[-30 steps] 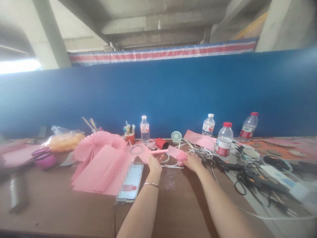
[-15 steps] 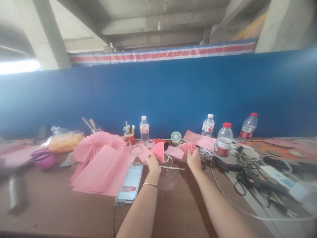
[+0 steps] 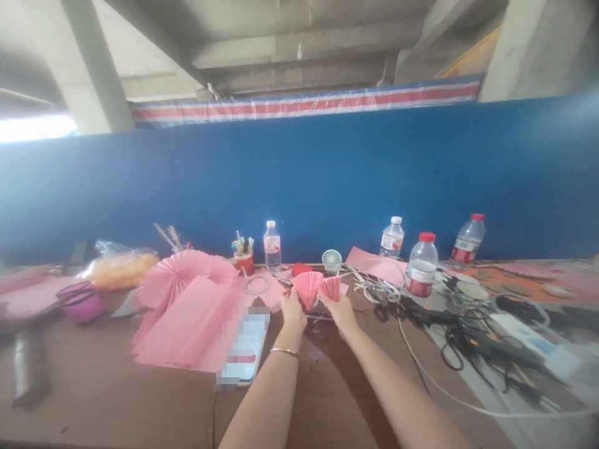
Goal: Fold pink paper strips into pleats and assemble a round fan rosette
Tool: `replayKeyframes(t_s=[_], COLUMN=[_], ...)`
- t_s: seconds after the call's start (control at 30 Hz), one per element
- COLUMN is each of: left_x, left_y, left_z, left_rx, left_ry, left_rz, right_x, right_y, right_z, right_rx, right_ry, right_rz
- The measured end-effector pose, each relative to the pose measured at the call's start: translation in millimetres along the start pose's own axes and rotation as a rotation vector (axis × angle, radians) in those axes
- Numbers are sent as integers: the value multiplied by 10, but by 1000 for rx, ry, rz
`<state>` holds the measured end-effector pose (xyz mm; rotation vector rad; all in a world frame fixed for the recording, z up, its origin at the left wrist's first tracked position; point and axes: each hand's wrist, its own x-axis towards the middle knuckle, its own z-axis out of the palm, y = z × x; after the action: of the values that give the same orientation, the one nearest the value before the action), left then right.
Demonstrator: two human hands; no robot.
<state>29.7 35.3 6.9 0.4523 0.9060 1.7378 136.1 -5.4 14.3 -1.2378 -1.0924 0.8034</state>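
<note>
My left hand point(image 3: 292, 310), with a bangle on the wrist, grips a pleated pink paper fan point(image 3: 307, 289) that spreads upward. In my right hand point(image 3: 341, 313) is a second, narrower-looking pleated pink paper piece point(image 3: 330, 287), pinched near its lower part. The two pleated pieces sit side by side above the table, edges close together; whether they touch I cannot tell. Behind them a red object point(image 3: 303, 269) is partly hidden. To the left lie flat pink paper sheets point(image 3: 187, 324) and a large round pleated pink rosette point(image 3: 180, 277).
A phone point(image 3: 248, 343) lies left of my forearms. Along the back stand a red cup of pens point(image 3: 244, 260), a water bottle point(image 3: 272, 248), a small fan point(image 3: 332, 259) and more bottles point(image 3: 422, 265). Tangled cables and a power strip point(image 3: 524, 333) spread at right. A purple basket point(image 3: 80, 304) stands left.
My right hand has moved left with its pleated piece, bringing it beside the one in my left hand. The left piece now shows its pleats more face-on.
</note>
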Motion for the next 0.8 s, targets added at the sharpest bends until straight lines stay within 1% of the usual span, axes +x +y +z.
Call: replayKeyframes(t_s=[0.03,0.1,0.2,0.3,0.37,0.4,0.47,0.53,0.63,0.7,0.8], left_x=[-23,-69,-128,-174,-194,-198,-191,-163,-111,-89,-84], left_y=[-13,-28,-3,57,89,97,98,83,58,47,36], left_z=[2,4,4,1,-2,-5,-9,-15,-18,-16,-6], left_rx=[18,52,117,221,277,294,296,277,257,231,173], left_ry=[-45,-153,-329,-534,-633,-646,-613,-535,-423,-398,-416], left_rz=[1,-15,-76,-169,-217,-223,-188,-124,-72,-53,-29], right_x=[-39,-85,-80,-40,-14,0,37,82,134,139,112], right_y=[-5,0,27,58,77,87,109,134,159,160,152], right_z=[43,85,62,20,11,11,11,1,-24,-32,-28], right_rx=[-9,-20,28,112,159,195,305,412,488,528,556], right_ry=[-5,26,98,109,130,151,201,253,281,210,85], right_rz=[0,4,-3,-12,-9,-14,-41,-50,6,29,40])
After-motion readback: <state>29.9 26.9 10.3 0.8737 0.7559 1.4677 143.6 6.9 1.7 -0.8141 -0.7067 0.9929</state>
